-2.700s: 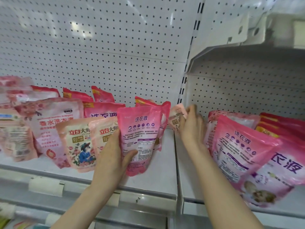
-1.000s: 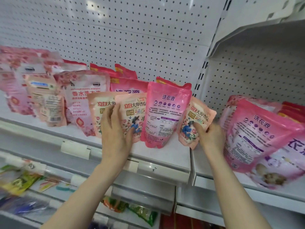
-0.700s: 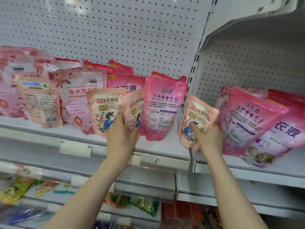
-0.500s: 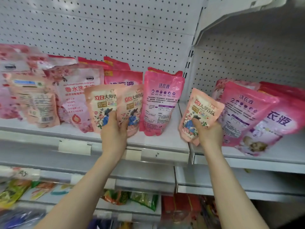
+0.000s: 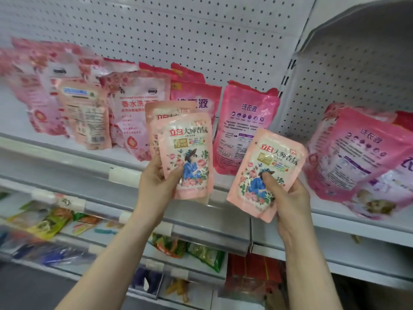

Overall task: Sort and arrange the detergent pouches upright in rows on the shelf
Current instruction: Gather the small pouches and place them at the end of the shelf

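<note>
My left hand [image 5: 156,186] grips two small peach floral detergent pouches [image 5: 187,148], one stacked behind the other, lifted in front of the shelf edge. My right hand [image 5: 288,195] holds a third small peach floral pouch [image 5: 266,166], tilted to the right, also off the shelf. Behind them a taller bright pink pouch [image 5: 243,121] stands upright on the white shelf [image 5: 67,151]. Left of it stand a pale rose-print pouch [image 5: 136,108] and more pink pouches [image 5: 192,97] at the back.
On the neighbouring shelf section to the right, large pink pouches [image 5: 357,153] lean forward. A peach pouch showing its back label [image 5: 87,117] stands at the left. A pegboard back wall [image 5: 178,36] rises behind. Lower shelves hold colourful packets [image 5: 44,220].
Both hands have drawn their small peach pouches off the shelf toward me. My left hand now holds its two pouches stacked together; the right pouch came down and forward.
</note>
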Action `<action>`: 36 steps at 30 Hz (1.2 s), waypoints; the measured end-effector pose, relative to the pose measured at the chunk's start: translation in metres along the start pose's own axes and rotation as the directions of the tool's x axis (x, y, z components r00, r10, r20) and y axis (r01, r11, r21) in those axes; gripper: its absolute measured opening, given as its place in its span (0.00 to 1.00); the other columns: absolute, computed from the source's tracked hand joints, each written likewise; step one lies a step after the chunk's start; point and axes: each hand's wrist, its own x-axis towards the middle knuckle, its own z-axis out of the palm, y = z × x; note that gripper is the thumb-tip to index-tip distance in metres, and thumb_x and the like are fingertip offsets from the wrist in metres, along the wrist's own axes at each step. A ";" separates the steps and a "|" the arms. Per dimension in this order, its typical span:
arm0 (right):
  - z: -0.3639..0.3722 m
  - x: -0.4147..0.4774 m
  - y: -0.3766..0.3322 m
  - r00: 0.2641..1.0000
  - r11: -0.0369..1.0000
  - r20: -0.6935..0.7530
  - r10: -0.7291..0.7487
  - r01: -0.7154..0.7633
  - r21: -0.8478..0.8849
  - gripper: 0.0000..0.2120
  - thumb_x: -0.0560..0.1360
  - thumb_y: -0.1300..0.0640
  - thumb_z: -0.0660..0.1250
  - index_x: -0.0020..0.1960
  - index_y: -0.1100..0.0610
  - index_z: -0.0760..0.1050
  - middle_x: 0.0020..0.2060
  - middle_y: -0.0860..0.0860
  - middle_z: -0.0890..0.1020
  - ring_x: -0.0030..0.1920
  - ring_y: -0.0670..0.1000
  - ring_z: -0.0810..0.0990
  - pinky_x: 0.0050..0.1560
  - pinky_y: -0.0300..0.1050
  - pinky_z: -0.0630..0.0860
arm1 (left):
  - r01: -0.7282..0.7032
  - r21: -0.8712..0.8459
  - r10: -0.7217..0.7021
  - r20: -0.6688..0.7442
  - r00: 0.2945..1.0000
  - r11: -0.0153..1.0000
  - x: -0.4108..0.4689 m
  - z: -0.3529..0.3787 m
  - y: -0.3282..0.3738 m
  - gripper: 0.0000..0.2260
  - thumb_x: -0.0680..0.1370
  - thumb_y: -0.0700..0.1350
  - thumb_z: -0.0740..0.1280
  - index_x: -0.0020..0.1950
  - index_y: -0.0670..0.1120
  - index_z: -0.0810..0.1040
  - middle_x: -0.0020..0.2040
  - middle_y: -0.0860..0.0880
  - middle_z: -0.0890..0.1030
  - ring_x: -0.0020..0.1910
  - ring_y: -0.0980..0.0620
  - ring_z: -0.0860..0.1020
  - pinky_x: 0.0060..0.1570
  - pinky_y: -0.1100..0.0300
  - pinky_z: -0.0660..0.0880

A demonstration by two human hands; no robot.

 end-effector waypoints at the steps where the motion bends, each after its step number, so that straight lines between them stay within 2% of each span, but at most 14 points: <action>1: 0.003 -0.001 0.001 0.999 1.000 0.031 0.010 -0.010 0.002 0.09 0.73 0.62 0.73 0.51 0.53 0.82 0.48 0.52 0.87 0.47 0.53 0.87 0.39 0.45 0.82 | 0.011 -0.002 -0.011 -0.005 1.000 1.000 -0.002 -0.001 -0.001 0.12 0.77 0.35 0.67 0.61 0.40 0.76 0.46 0.49 0.85 0.40 0.57 0.84 0.31 0.69 0.75; 6: 0.013 -0.004 0.009 0.984 0.998 0.168 0.052 -0.046 -0.040 0.12 0.75 0.59 0.71 0.59 0.54 0.79 0.51 0.52 0.87 0.51 0.53 0.86 0.43 0.47 0.83 | 0.039 0.002 -0.039 -0.030 0.999 0.999 -0.014 -0.007 -0.002 0.12 0.78 0.36 0.67 0.60 0.39 0.75 0.48 0.44 0.84 0.37 0.57 0.83 0.29 0.69 0.74; 12: 0.035 -0.020 0.032 0.953 0.995 0.294 0.069 -0.046 -0.087 0.12 0.77 0.60 0.70 0.60 0.52 0.78 0.52 0.49 0.86 0.51 0.51 0.86 0.42 0.43 0.82 | 0.079 -0.014 -0.080 -0.084 0.993 0.997 -0.040 -0.037 -0.008 0.12 0.79 0.38 0.66 0.62 0.43 0.73 0.52 0.45 0.84 0.45 0.52 0.85 0.35 0.64 0.78; 16: 0.065 -0.035 0.042 0.926 0.993 0.365 0.093 -0.061 -0.097 0.13 0.77 0.60 0.69 0.61 0.52 0.77 0.53 0.50 0.86 0.52 0.52 0.86 0.46 0.47 0.83 | 0.095 -0.020 -0.096 -0.127 0.987 0.995 -0.047 -0.071 -0.005 0.15 0.79 0.39 0.66 0.66 0.43 0.71 0.56 0.44 0.83 0.53 0.45 0.83 0.46 0.52 0.82; 18: 0.087 -0.041 0.045 0.916 0.994 0.392 0.089 -0.056 -0.095 0.13 0.77 0.60 0.69 0.60 0.52 0.78 0.53 0.50 0.86 0.52 0.52 0.86 0.46 0.47 0.83 | 0.075 -0.009 -0.076 -0.135 0.988 0.997 -0.045 -0.093 -0.001 0.16 0.78 0.40 0.66 0.65 0.43 0.71 0.57 0.44 0.83 0.53 0.44 0.83 0.46 0.51 0.82; 21: 0.129 -0.049 0.051 0.902 0.996 0.427 0.060 -0.027 -0.082 0.12 0.77 0.60 0.70 0.59 0.50 0.78 0.53 0.49 0.86 0.52 0.52 0.86 0.45 0.45 0.83 | 0.034 -0.025 -0.037 -0.130 0.991 0.999 -0.036 -0.133 0.008 0.18 0.75 0.45 0.68 0.64 0.44 0.71 0.57 0.44 0.83 0.53 0.43 0.83 0.46 0.49 0.82; 26: 0.220 -0.071 0.068 0.889 0.999 0.456 0.038 -0.025 -0.034 0.12 0.76 0.61 0.69 0.59 0.52 0.78 0.51 0.49 0.86 0.50 0.51 0.86 0.42 0.42 0.82 | 0.008 -0.051 -0.014 -0.115 0.993 0.999 -0.011 -0.221 0.028 0.18 0.75 0.47 0.69 0.64 0.51 0.72 0.57 0.46 0.84 0.54 0.44 0.83 0.45 0.50 0.82; 29: 0.281 -0.085 0.079 0.882 1.000 0.471 0.016 -0.007 -0.020 0.13 0.74 0.57 0.72 0.58 0.51 0.78 0.51 0.48 0.86 0.50 0.51 0.86 0.42 0.43 0.83 | -0.026 -0.056 0.019 -0.117 0.993 0.998 0.010 -0.280 0.042 0.16 0.75 0.47 0.69 0.62 0.54 0.73 0.58 0.45 0.83 0.54 0.44 0.83 0.47 0.50 0.82; 33: 0.359 -0.100 0.092 0.878 0.999 0.478 -0.014 0.035 -0.034 0.16 0.71 0.52 0.73 0.58 0.50 0.78 0.52 0.48 0.86 0.52 0.52 0.86 0.47 0.48 0.84 | -0.067 -0.054 0.061 -0.115 0.992 0.996 0.038 -0.347 0.061 0.14 0.75 0.45 0.67 0.59 0.58 0.76 0.57 0.47 0.84 0.52 0.47 0.84 0.43 0.55 0.82; 36: 0.408 -0.101 0.100 0.869 0.998 0.494 -0.037 0.057 -0.026 0.13 0.73 0.54 0.72 0.57 0.49 0.79 0.53 0.49 0.86 0.52 0.52 0.86 0.47 0.49 0.84 | -0.080 -0.029 0.075 -0.140 0.987 0.996 0.062 -0.388 0.068 0.14 0.76 0.44 0.67 0.61 0.53 0.74 0.56 0.46 0.84 0.51 0.47 0.85 0.41 0.58 0.82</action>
